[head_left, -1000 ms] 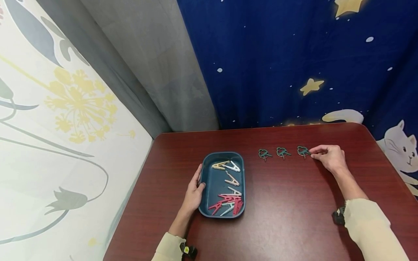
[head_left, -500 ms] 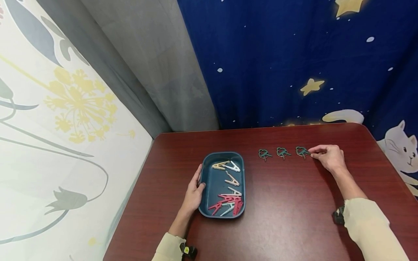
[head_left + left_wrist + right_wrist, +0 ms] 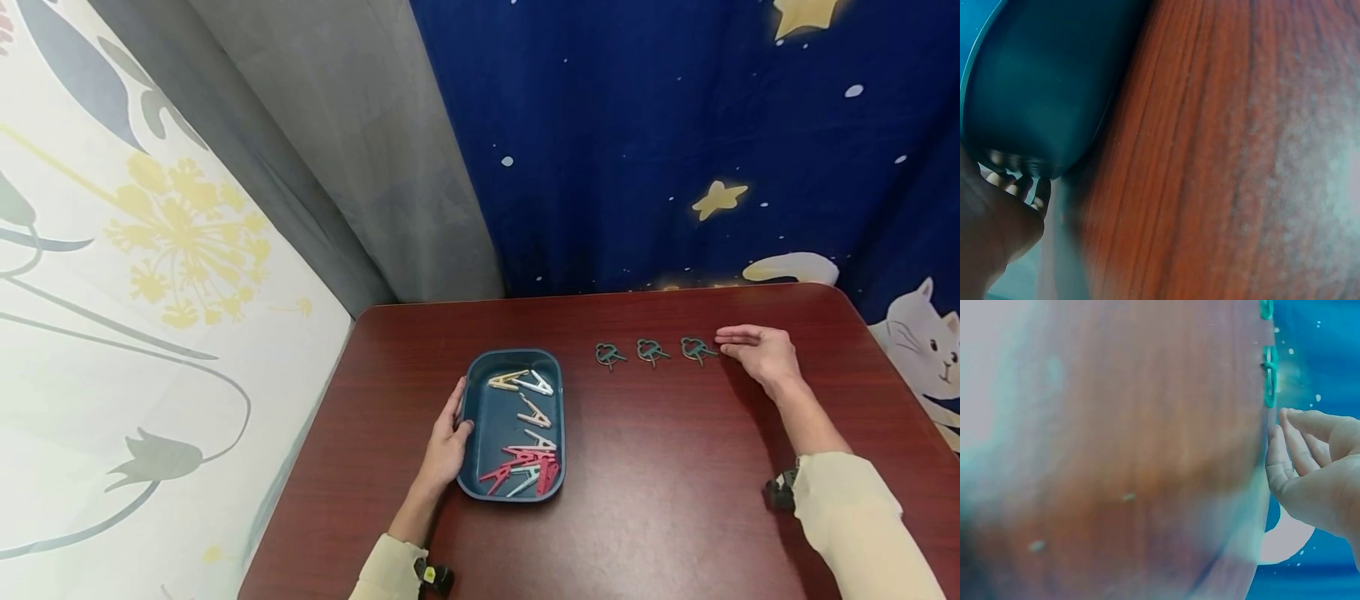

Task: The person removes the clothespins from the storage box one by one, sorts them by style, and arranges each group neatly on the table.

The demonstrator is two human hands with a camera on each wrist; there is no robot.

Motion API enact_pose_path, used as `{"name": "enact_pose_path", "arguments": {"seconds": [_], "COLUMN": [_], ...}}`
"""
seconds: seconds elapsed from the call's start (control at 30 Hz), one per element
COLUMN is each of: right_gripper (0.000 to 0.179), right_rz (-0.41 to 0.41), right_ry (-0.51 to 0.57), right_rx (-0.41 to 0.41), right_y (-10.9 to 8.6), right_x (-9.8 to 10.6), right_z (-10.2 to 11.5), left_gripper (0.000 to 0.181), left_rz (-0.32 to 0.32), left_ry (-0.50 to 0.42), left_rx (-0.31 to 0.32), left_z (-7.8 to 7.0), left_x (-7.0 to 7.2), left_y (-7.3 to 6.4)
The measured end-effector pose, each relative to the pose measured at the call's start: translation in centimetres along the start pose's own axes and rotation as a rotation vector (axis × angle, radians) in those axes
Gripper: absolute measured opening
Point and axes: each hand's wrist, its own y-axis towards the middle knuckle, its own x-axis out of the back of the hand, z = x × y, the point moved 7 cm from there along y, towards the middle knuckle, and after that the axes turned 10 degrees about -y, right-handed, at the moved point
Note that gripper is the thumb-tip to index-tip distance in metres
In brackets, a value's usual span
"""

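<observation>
My left hand (image 3: 444, 447) grips the left side of a dark blue rectangular tray (image 3: 474, 408), its thumb at the rim; in the left wrist view the fingers (image 3: 1041, 195) curl at the tray's outer wall. Inside the tray lie clothespins: a yellow one (image 3: 504, 381) and a white one (image 3: 537, 384) at the far end, a beige one (image 3: 534, 412) midway, pink (image 3: 495, 477) and pale ones bunched at the near end. My right hand (image 3: 767, 357) is just right of the rightmost green clip (image 3: 696, 350), fingers extended and holding nothing.
Two more green clips, one in the middle (image 3: 651, 351) and one at the left (image 3: 609, 355), stand in line with it along the far part of the red-brown table (image 3: 637, 517). A blue starry curtain (image 3: 622, 167) hangs behind the table's far edge. A patterned white wall covering (image 3: 247, 400) borders the left.
My right hand has let go of the rightmost green clip and drawn slightly right, its fingers straightening. That clip moved a little left beforehand. The left hand and tray stay put.
</observation>
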Motion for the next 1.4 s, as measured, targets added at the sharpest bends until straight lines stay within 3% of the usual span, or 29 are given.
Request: {"name": "enact_pose_path", "arguments": {"seconds": [0.23,0.43,0.63,0.77,1.0,1.4], "right_gripper": [0.049,0.059,0.065,0.064,0.065,0.078], "right_rz": [-0.107,-0.117,-0.04,0.021,0.136,0.336], "right_ry": [0.197,0.227,0.288,0.374,0.542,0.521], "right_rx": [0.075,0.116,0.233,0.341,0.462,0.594], "right_y": [1.0,1.8,2.4,2.2,1.4,-1.7], "right_x": [0.7,-0.5,-3.4,-5.7,-9.7,-16.7], "right_z": [3.2,6.7,10.9,13.8,17.5,20.6], "left_gripper": [0.074,0.075,0.074,0.074,0.076,0.077], "left_rz": [0.007,0.002,0.002,-0.004,-0.004,0.004], "left_ry": [0.012,0.016,0.013,0.014,0.015,0.021], "left_rx": [-0.008,-0.005,-0.001,0.006,0.001,-0.016], "left_z": [0.0,-0.1,0.0,0.0,0.0,-0.1], "left_x": [0.0,-0.1,0.0,0.1,0.0,0.0], "left_y": [0.0,0.0,0.0,0.1,0.1,0.0]}}
